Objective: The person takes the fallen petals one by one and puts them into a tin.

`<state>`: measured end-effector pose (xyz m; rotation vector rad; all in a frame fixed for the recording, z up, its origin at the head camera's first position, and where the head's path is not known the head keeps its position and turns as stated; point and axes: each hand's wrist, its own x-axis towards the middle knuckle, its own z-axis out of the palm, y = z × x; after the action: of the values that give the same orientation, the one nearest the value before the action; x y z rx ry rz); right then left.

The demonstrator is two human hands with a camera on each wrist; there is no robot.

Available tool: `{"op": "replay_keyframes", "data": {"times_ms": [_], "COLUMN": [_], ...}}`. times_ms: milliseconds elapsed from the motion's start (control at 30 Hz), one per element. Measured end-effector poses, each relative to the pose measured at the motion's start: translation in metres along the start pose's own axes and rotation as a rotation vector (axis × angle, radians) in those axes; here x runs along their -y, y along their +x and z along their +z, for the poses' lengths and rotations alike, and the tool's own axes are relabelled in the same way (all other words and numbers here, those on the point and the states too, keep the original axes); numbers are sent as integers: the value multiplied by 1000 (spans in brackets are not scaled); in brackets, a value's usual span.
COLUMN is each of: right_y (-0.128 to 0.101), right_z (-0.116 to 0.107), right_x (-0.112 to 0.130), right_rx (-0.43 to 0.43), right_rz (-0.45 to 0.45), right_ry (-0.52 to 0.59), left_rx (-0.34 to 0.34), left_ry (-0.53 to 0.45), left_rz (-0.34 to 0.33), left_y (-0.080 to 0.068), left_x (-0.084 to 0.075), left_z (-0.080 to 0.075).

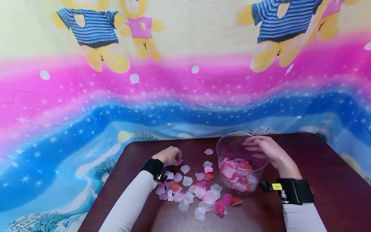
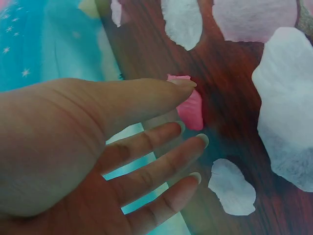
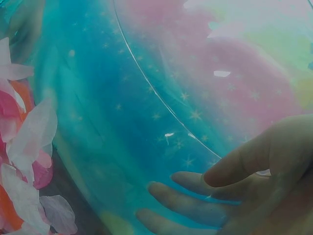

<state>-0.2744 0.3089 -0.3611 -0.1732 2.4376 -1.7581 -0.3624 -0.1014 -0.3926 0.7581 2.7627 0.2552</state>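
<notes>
My left hand [image 1: 169, 155] pinches a pink petal [image 2: 193, 112] at the left part of the table; in the left wrist view the thumb lies over it, the index finger is hidden and the other fingers stretch out below. My right hand [image 1: 271, 151] holds a clear round plastic container [image 1: 232, 146] by its far right rim. In the right wrist view the thumb [image 3: 239, 164] is at the rim, with the other fingers spread along the wall. Pink, white and orange petals [image 1: 236, 172] fill the container's lower part.
Loose petals [image 1: 200, 192] in white, pink and orange lie scattered on the dark wooden table [image 1: 327, 167], mostly between the left hand and the container. Behind the table hangs a printed cloth [image 1: 185, 87] with bears and snowflakes. Black straps [image 1: 295, 191] circle both wrists.
</notes>
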Motion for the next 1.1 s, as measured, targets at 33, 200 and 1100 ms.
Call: {"op": "replay_keyframes", "data": {"times_ms": [33,200,1100], "right_y": [0,0,-2], "right_z": [0,1,1], "right_x": [0,2,1], "right_rx": [0,-2,-10], "right_rz": [0,-2,-24], "right_ry": [1,6,-12], "left_rx": [5,33,-185], "left_ry": [-5,-38,198], "left_rz": [-10,-41,448], "left_y": [-1,-5,-39], "left_x": [-1,-3,-151], "left_z": [0,3,-106]}}
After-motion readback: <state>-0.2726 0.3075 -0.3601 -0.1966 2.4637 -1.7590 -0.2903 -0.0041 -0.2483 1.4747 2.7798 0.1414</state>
